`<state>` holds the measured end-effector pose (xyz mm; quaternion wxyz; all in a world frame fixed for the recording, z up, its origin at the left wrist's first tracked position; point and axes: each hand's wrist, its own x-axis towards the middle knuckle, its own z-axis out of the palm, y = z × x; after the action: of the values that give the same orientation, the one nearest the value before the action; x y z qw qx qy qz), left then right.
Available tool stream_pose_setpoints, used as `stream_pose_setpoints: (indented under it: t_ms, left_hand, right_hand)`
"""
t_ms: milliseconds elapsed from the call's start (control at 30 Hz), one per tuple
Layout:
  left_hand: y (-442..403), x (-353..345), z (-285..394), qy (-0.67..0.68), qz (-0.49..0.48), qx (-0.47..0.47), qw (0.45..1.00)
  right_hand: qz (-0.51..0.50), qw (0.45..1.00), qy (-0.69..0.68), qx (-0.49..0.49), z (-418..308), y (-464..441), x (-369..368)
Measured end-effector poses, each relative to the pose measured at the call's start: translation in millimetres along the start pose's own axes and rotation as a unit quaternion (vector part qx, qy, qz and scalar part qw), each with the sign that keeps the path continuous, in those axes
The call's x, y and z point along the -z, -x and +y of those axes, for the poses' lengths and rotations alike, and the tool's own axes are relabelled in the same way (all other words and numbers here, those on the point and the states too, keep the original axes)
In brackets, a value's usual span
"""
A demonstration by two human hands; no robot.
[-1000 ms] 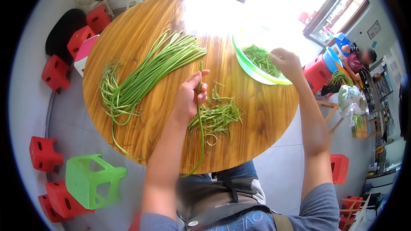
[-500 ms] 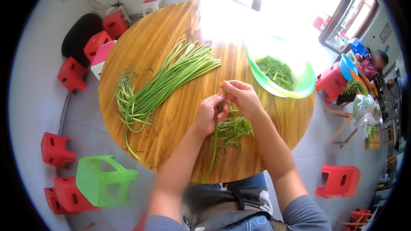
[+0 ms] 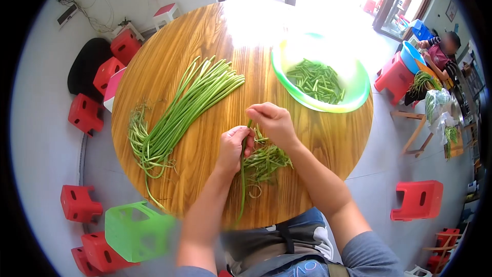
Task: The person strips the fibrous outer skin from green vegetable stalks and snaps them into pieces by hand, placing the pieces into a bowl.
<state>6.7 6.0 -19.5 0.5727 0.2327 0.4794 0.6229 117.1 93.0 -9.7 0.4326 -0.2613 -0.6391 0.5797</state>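
My left hand [image 3: 236,146] is closed round a long green stem [image 3: 243,184], whose lower part hangs toward the table's near edge. Just above it, my right hand [image 3: 270,122] pinches the upper end of the same stem. A heap of trimmed green scraps [image 3: 266,163] lies on the wooden table [image 3: 318,164] beside and below my hands. To the left rests a large bundle of long green stems [image 3: 189,107] with thin, tangled ends. Short cut green pieces [image 3: 318,81] lie in a green basin [image 3: 346,105] at the back right.
Red stools [image 3: 86,114] and a green stool [image 3: 136,233] stand on the floor at the left. Another red stool [image 3: 417,201] is at the right. Farther right, a person [image 3: 442,54] sits by a blue basin [image 3: 411,59] and bagged greens [image 3: 438,107].
My right hand has come from the green basin to the stem's upper end beside my left hand. Since half a second ago both hands have shifted slightly; the camera view has also moved.
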Motion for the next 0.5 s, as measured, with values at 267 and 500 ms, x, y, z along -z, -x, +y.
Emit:
stream_pose_setpoints:
  t_ms: [267,500]
  left_hand:
    - [-4,7,-2,0.05,0.04,-0.004,0.998]
    - [5,10,17,0.124,-0.013,-0.018,0.992]
  right_hand:
    - [-0.024,0.91,0.255,0.325,1,7,-13]
    - [0.008,0.967,0.192,0.165,3,-1,6]
